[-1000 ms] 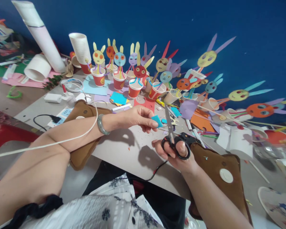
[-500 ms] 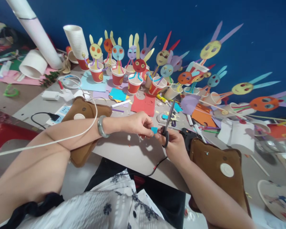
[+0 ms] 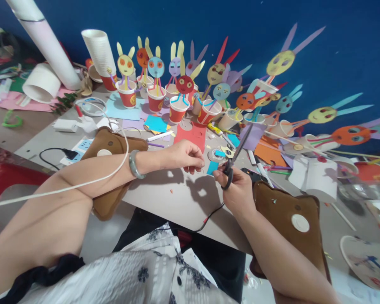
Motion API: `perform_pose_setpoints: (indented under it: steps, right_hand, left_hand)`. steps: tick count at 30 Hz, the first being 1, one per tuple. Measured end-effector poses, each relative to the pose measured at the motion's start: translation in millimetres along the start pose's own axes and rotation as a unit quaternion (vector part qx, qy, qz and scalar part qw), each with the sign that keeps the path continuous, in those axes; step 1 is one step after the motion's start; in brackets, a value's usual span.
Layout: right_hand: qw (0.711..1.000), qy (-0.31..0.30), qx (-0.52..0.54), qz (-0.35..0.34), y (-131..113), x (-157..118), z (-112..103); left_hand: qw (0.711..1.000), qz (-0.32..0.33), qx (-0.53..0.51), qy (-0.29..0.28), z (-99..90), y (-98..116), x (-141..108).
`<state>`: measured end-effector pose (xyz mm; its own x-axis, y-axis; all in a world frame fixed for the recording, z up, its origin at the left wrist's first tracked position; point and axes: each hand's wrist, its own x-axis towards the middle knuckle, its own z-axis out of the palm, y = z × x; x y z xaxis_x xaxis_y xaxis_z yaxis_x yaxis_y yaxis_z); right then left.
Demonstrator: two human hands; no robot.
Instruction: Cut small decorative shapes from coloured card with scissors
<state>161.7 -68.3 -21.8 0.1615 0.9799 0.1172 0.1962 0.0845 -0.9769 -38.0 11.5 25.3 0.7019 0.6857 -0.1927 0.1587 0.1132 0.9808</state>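
My right hand (image 3: 239,190) is closed round dark-handled scissors (image 3: 240,145), whose blades point up and away from me. At the tips of its thumb and forefinger is a small blue paper piece (image 3: 213,168); I cannot tell whether they grip it or it lies just behind them. My left hand (image 3: 186,156), with a bangle (image 3: 135,164) on the wrist, hovers over the table to the left, its fingers pinched together. Whatever those fingertips hold, if anything, is too small to make out. Red paper (image 3: 193,133) with cut-outs lies just beyond the left hand.
Paper rabbit figures in cups, such as a red cup (image 3: 179,110), line the blue wall. A brown pouch (image 3: 291,228) lies beside my right forearm, another brown pouch (image 3: 123,141) under my left. A white cable (image 3: 66,188) crosses my left arm. Stacked cups (image 3: 99,50) stand back left.
My hands have moved apart; the blue paper piece that was between them is now by the right fingertips. The scissors have shifted right with my right hand.
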Motion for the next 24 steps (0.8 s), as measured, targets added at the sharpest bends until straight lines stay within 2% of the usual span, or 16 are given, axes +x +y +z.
perform_pose_setpoints:
  steps: [3,10,17,20,24]
  right_hand:
    - [0.999,-0.016,0.026,0.012,1,0,2]
    - [0.993,-0.115,-0.020,0.011,-11,-3,9]
    - [0.990,-0.138,-0.022,0.005,-12,-3,8]
    - [0.992,-0.122,-0.024,0.009,-9,-2,7]
    - [0.995,-0.095,-0.017,0.018,-1,-1,4]
  left_hand:
    - [1.000,-0.008,-0.015,0.025,0.6,1,0]
    - [0.998,0.000,-0.005,-0.061,0.4,-3,-2]
    - [0.993,0.001,0.002,-0.115,-2.7,-4,-1]
    - [0.995,-0.003,-0.003,-0.100,-2.4,-5,-1]
    - [0.998,0.001,-0.022,-0.051,0.1,-2,-2]
